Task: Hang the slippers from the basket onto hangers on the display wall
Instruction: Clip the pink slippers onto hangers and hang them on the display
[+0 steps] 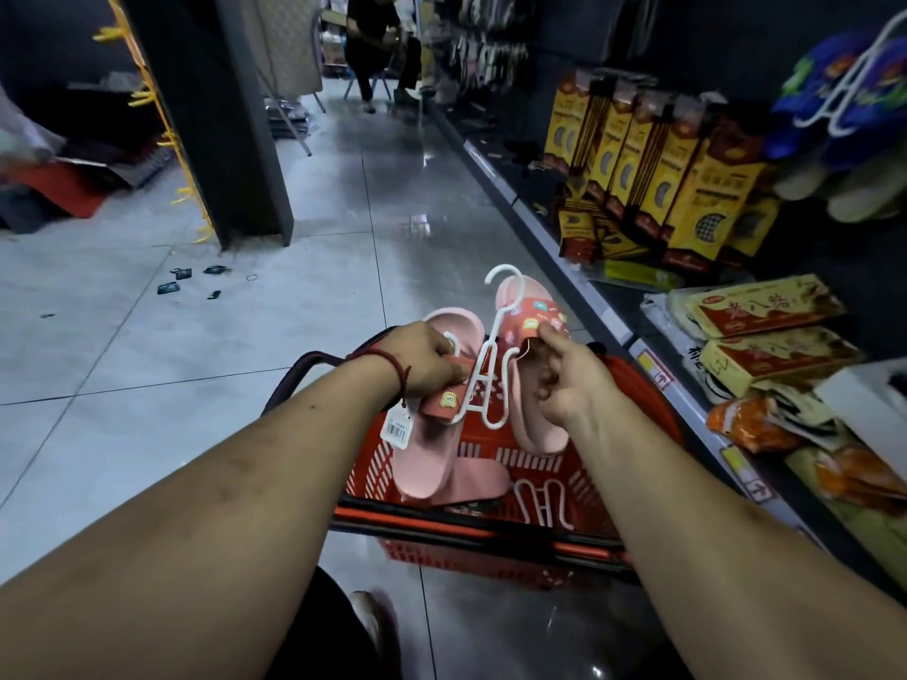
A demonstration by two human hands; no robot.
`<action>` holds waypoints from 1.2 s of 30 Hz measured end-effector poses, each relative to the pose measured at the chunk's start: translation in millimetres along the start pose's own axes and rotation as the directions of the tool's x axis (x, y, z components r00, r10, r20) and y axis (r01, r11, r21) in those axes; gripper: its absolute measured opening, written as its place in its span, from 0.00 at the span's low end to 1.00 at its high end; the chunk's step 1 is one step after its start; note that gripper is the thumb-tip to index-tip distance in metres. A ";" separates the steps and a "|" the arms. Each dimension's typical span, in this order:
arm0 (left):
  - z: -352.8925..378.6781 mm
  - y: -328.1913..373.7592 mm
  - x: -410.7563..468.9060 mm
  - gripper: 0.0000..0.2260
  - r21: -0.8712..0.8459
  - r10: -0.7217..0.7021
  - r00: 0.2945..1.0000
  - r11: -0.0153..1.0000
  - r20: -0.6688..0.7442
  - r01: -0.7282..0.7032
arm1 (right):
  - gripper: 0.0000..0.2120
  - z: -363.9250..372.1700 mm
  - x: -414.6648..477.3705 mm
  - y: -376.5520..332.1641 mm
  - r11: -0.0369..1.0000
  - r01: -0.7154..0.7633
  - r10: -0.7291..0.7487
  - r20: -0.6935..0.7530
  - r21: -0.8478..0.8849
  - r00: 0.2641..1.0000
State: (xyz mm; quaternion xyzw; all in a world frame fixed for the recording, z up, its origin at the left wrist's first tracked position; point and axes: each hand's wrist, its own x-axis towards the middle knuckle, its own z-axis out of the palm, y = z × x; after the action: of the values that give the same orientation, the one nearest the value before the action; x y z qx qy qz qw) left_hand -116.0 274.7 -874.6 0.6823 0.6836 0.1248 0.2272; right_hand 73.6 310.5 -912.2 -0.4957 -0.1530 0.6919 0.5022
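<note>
The right hand (564, 380) partly hides its grip, apparently a pinch on one pink slipper (527, 409); the left hand (432, 358) grips the other slipper (468, 328) and white hanger (495, 355). Below, the red basket (368, 463) (partly behind arms) holds a spare hanger (545, 503).

Two pink slippers hang on one white hanger (495, 370), up over the basket (491, 461). The hanger's hook points up. The left slipper (427, 458) has a red strap with a little yellow sticker, and a white tag (397, 427) hangs from it. The left hand (427, 360) grips that strap. The right slipper (531, 414) sits a bit higher, and its red strap has small cartoon pictures on it. The right hand (564, 380) pinches the edge of that strap. The basket is red plastic with slots in its sides and stands on the floor. A spare hanger (545, 503) lies inside it, next to something pink.
</note>
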 end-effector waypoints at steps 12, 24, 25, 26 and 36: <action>9.2 13.0 0.5 0.18 -0.062 -0.088 0.996 0.994 -0.031 0.086 | 0.13 6.6 1.7 3.3 0.994 0.073 -0.077 0.046 0.084 0.996; 7.8 18.0 7.2 0.16 -0.406 -0.201 0.931 0.912 -0.305 0.064 | 0.10 21.5 -1.8 15.5 0.993 0.107 -0.107 -0.004 -0.040 0.994; 7.6 15.2 7.8 0.17 -0.418 -0.211 0.921 0.907 -0.327 0.059 | 0.11 22.8 -2.9 16.8 0.995 0.086 -0.086 -0.002 -0.050 0.996; 6.9 12.2 8.4 0.17 -0.427 -0.214 0.913 0.903 -0.346 0.050 | 0.11 24.2 -4.2 18.1 0.997 0.061 -0.061 0.003 -0.057 0.998; -3.5 -8.2 4.3 0.12 -0.310 -0.050 0.922 0.948 -0.384 -0.078 | 0.09 16.3 -19.6 7.4 0.660 0.312 -0.432 -0.005 -0.683 0.902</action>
State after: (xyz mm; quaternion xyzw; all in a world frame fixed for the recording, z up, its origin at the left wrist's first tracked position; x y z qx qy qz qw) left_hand -124.8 279.2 -876.1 0.6033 0.6806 0.3675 0.1944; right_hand 55.9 295.3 -899.5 -0.6558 -0.4457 0.4285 0.4331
